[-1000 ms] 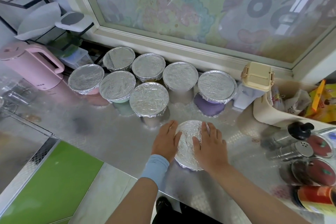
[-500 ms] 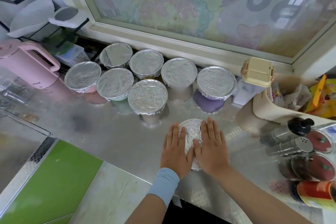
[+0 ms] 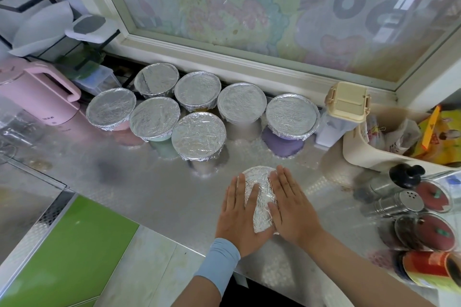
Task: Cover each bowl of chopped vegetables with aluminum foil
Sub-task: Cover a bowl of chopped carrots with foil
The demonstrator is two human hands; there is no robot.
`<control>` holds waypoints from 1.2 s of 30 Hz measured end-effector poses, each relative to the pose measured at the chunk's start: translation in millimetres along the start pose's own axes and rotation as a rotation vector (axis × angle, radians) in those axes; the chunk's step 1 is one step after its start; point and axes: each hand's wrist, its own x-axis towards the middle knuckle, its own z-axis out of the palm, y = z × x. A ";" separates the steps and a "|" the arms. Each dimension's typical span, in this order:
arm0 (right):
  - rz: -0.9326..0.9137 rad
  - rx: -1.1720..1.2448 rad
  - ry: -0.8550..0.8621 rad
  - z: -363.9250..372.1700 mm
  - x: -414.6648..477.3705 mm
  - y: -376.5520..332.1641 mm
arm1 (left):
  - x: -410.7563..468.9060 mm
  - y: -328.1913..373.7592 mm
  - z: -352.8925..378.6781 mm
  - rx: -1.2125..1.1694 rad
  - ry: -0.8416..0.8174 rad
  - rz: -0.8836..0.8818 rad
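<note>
Left hand (image 3: 240, 210) and right hand (image 3: 291, 207) lie flat, outstretched, on the foil (image 3: 259, 178) (bowl beneath hidden).

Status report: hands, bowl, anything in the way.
Left hand and right hand flat, pressing on near foiled bowl. Seven covered bowls behind it, apart. Nothing blocking.

Crinkled silver foil (image 3: 198, 136) is seen over every bowl. A purple bowl (image 3: 284, 144) is shown at the right of the group, with a pale green bowl (image 3: 161, 146) and a pink bowl (image 3: 122, 127) at the left. The kettle (image 3: 37, 97) is pink. The counter (image 3: 149, 194) is silvery, embossed with fine dots. A light blue wristband (image 3: 219, 264) is worn on the left wrist. Pastel cartoon figures are printed across the window (image 3: 249, 7).
</note>
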 end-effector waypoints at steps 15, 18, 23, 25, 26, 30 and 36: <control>-0.057 -0.010 -0.032 -3.5 5.0 9.2 | 32.8 26.5 -10.9 0.125 -0.186 0.109; -0.085 0.009 -0.020 -3.9 5.4 11.4 | 36.2 27.7 -8.8 0.111 -0.242 0.093; -0.095 0.004 -0.011 -7.9 3.5 8.8 | 34.6 22.9 -9.4 0.085 -0.225 0.127; -0.021 0.001 0.008 -10.0 6.5 8.5 | 37.7 13.5 -13.3 0.074 -0.179 0.166; 0.012 -0.006 0.013 -11.5 8.6 8.2 | 38.9 7.5 -14.0 0.058 -0.134 0.181; 0.031 -0.001 -0.009 -9.2 10.6 3.1 | 44.9 -9.3 -10.4 0.036 -0.064 0.101; 0.076 -0.025 -0.028 -10.7 23.6 -16.3 | 49.2 -9.8 -7.9 0.029 -0.068 0.083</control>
